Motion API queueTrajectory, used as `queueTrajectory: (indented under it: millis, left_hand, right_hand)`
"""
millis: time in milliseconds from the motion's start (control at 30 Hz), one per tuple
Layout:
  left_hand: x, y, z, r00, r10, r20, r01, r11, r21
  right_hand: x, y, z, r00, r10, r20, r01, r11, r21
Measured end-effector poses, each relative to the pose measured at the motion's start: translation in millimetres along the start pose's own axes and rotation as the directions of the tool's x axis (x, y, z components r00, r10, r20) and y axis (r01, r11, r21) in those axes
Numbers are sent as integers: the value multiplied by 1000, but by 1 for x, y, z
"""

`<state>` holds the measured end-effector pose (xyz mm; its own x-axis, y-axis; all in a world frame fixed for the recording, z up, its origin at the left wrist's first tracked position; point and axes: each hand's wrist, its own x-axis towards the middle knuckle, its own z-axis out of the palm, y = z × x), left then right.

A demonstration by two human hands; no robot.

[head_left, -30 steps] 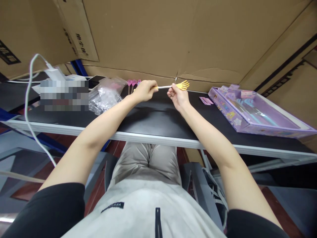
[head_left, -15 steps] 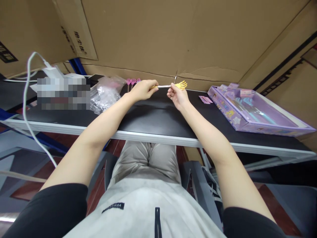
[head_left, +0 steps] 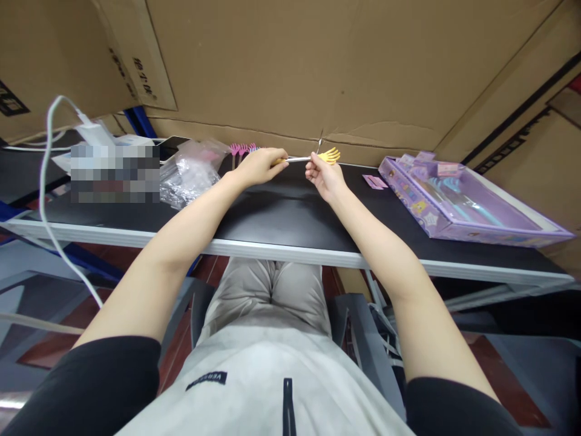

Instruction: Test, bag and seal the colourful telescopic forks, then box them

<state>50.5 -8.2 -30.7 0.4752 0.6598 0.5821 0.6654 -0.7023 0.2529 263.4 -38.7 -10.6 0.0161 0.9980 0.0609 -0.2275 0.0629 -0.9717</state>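
Observation:
A yellow back scratcher (head_left: 331, 156) with a hand-shaped head and a thin metal rod is stretched sideways between my hands above the black tabletop. My left hand (head_left: 260, 166) is closed on its yellow handle end. With thumb and fingers, my right hand (head_left: 325, 180) pinches the rod just below the clawed head. Behind my left hand lie pink back scratchers (head_left: 238, 149), partly covered by it. To the right, a purple display box (head_left: 420, 203) holds light blue back scratchers (head_left: 463, 206) in its tray.
Small pink cards (head_left: 374, 181) lie left of the purple box. Crumpled clear plastic bags (head_left: 193, 172) sit left of my left forearm, near a white cable (head_left: 43, 175) and a blurred-out patch. A cardboard wall (head_left: 281, 72) closes off the table's back.
Both hands keep the same hold on the back scratcher. The whole view has shifted very slightly; nothing else visibly moved.

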Motion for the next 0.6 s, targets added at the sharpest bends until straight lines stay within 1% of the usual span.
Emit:
queueTrajectory:
  millis: [233, 433, 600]
  left_hand:
    - [-1, -5, -3, 1000, 0, -10, 0, 999, -34]
    - [-1, -7, -3, 1000, -12, -8, 12, 1000, -16]
    - [0, -12, -1, 1000, -29, -7, 29, 999, -23]
  right_hand:
    - [1, 1, 0, 1000, 0, -10, 0, 1000, 1]
    - [1, 3, 0, 1000, 23, -7, -22, 999, 28]
    - [4, 5, -1, 1000, -4, -26, 5, 999, 40]
